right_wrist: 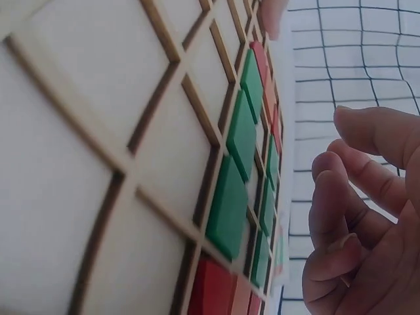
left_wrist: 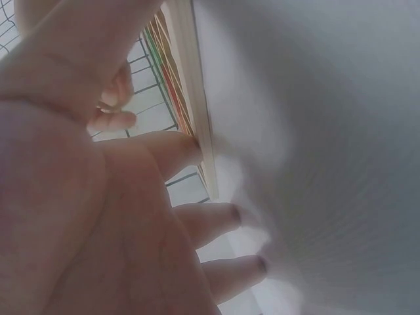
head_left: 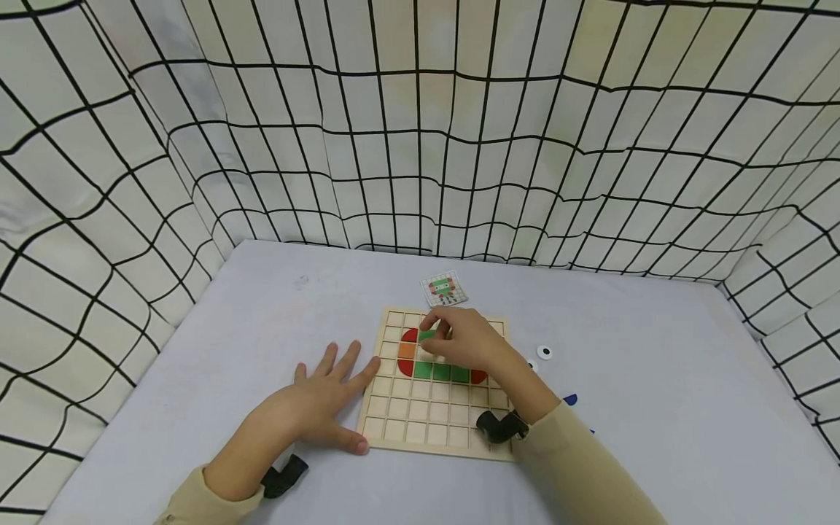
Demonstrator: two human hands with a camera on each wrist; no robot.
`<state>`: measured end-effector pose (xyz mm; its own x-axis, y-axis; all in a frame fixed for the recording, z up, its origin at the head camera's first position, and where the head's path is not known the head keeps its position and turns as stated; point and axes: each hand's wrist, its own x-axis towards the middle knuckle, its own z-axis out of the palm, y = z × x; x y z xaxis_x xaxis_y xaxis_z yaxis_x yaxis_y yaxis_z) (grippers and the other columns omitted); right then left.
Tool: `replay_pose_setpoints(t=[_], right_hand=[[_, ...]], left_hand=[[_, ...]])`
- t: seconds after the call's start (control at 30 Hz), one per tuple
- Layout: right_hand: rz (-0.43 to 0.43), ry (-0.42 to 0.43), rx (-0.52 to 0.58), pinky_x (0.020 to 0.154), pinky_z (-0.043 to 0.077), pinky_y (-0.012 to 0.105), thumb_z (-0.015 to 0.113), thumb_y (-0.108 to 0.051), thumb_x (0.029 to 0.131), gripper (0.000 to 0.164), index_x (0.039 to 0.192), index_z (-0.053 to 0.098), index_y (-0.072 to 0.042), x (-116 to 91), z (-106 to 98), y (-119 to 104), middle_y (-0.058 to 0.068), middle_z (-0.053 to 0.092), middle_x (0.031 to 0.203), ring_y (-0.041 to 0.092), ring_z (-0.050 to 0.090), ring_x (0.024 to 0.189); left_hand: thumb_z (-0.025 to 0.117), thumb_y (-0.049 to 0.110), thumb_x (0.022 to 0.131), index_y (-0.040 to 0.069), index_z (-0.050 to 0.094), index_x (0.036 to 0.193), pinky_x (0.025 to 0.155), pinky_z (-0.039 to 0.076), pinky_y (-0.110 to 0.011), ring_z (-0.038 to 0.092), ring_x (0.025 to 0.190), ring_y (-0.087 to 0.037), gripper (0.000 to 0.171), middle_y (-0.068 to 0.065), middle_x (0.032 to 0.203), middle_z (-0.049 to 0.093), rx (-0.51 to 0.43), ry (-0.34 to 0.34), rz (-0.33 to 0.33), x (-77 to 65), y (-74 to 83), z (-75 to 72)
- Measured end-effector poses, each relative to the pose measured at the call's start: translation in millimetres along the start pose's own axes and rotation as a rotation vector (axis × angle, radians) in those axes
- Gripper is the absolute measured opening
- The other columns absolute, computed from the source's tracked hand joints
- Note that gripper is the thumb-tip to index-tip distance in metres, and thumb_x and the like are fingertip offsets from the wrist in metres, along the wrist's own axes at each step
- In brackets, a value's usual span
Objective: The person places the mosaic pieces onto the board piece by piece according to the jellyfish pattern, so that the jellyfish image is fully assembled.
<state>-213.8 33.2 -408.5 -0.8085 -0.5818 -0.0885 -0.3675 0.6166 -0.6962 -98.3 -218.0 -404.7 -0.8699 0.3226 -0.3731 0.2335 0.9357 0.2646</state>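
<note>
A wooden grid board (head_left: 418, 410) lies on the table. Red rounded pieces (head_left: 406, 367), an orange square (head_left: 406, 351) and rows of green squares (head_left: 441, 372) sit in its cells. My left hand (head_left: 321, 405) rests at the board's left edge with fingers spread, its index fingertip and thumb touching that edge. Above the upper part of the board hovers my right hand (head_left: 462, 337), fingers loosely bent. In the right wrist view, thumb and fingers stand apart from the green squares (right_wrist: 226, 207), with nothing visible between them. Part of the pattern is hidden beneath this hand in the head view.
A small pattern card (head_left: 443, 288) lies beyond the board's far edge. To the right are a round eye piece (head_left: 544, 353), another partly covered by the forearm, and a blue piece (head_left: 571, 399). Black netting (head_left: 420, 131) over white walls surrounds the table.
</note>
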Motion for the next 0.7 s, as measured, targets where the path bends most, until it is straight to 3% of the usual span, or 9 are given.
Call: replay_pose_setpoints(t=[0.23,0.7], right_hand=[[0.036,0.078,0.083,0.06,0.049,0.033,0.071,-0.026,0.092,0.03,0.119,0.066,-0.014,-22,-17,17,-0.001,0.063,0.086,0.018,0.058,0.071],[0.153,0.249,0.092,0.06,0.05,0.035,0.07,-0.028,0.093,0.032,0.121,0.066,-0.014,-61,-56,66,0.005,0.064,0.094,0.023,0.058,0.077]], left_hand=[[0.079,0.069,0.065,0.022,0.024,0.16,0.101,0.012,-0.084,0.001,0.149,-0.053,0.12,-0.019,0.167,0.004,0.006,-0.003,-0.001,0.3,0.1,0.6],[0.08,0.069,0.065,0.022,0.022,0.16,0.102,0.011,-0.083,-0.001,0.15,-0.051,0.121,-0.018,0.167,0.002,-0.004,-0.015,-0.015,-0.6,2.2,-0.8]])
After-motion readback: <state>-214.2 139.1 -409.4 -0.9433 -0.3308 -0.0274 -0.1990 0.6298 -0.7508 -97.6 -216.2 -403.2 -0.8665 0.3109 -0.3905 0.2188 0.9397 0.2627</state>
